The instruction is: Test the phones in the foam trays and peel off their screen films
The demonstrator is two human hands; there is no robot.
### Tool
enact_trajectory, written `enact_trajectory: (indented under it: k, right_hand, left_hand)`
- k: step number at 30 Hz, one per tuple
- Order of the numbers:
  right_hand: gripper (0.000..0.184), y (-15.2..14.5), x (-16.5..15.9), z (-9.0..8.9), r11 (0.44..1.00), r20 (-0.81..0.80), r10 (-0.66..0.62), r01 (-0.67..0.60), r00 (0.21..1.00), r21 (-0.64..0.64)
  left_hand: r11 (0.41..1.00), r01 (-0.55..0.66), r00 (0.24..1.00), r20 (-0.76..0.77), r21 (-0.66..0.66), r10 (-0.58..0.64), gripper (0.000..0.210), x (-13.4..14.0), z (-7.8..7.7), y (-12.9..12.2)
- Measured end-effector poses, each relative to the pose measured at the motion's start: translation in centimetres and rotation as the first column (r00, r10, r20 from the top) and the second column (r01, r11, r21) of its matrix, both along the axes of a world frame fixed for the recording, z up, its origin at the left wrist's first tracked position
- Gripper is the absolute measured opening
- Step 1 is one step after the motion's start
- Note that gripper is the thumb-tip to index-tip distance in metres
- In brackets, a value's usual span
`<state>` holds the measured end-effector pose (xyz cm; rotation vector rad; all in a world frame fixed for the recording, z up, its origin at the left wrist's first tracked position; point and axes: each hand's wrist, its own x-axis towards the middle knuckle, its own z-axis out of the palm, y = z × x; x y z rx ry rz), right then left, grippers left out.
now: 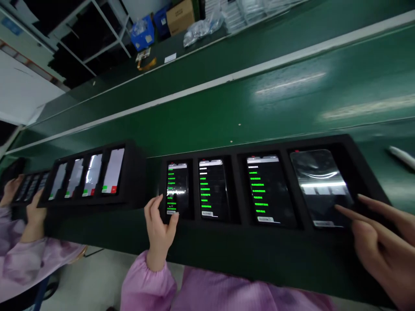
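A black foam tray point(243, 231) lies along the green bench with several phones in its slots. My left hand point(160, 229) is at the tray's left end, fingers apart, the thumb by the lower edge of the leftmost phone point(177, 185). That phone, the second phone point(212, 190) and the third phone point(266, 190) show green text lines on black. Over the rightmost phone point(322, 190), which has a dark, reflective screen, my right hand point(382, 237) stretches out its index finger. The fingertip is at the screen; contact cannot be made out.
To the left, another black tray point(129, 190) holds several phones with pale screens and red and green blocks. Beyond it are a co-worker's hands point(35, 209) by a further tray. A white pen-like object point(402, 157) lies at right. Blue bin point(142, 36) and cardboard box point(180, 17) stand behind.
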<state>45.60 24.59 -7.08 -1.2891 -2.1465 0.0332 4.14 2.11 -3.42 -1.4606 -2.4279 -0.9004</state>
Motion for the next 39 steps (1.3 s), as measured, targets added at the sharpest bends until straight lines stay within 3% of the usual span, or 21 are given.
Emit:
enact_trajectory:
  k: [4, 9, 16, 29, 33, 39]
  right_hand:
    - [0.029, -0.2, -0.4, 1.0, 0.992, -0.060, 0.061, -0.054, 0.996, 0.111]
    - [0.028, -0.7, -0.6, 1.5, 0.999, -0.061, 0.032, -0.030, 0.998, 0.028]
    - [0.027, -0.1, -0.6, 1.3, 0.986, -0.005, 0.071, -0.069, 0.997, 0.150]
    - [0.024, -0.4, -0.8, 1.9, 0.988, 0.010, 0.085, -0.085, 0.996, 0.126]
    - [0.023, -0.2, -1.5, 3.0, 0.988, 0.047, 0.111, -0.116, 0.993, 0.100]
    - [0.033, 0.3, -3.7, 4.7, 0.985, 0.239, 0.144, -0.162, 0.960, 0.055]
  left_hand:
    - [0.998, 0.048, 0.999, 0.005, -0.040, -0.048, 0.048, 0.2, -0.6, -1.7]
    - [0.998, 0.054, 0.998, -0.026, -0.034, -0.055, 0.045, 0.0, -1.7, -2.2]
    - [0.996, 0.076, 0.995, -0.065, -0.041, -0.079, 0.040, 0.1, -2.2, -1.9]
    - [0.990, 0.136, 0.970, -0.196, -0.037, -0.141, 0.038, -0.5, -2.8, -1.8]
    - [0.989, 0.142, 0.969, -0.201, -0.030, -0.145, 0.038, -0.4, -2.8, -1.7]
    - [0.991, 0.130, 0.968, -0.210, -0.034, -0.135, 0.038, -0.5, -2.7, -1.6]
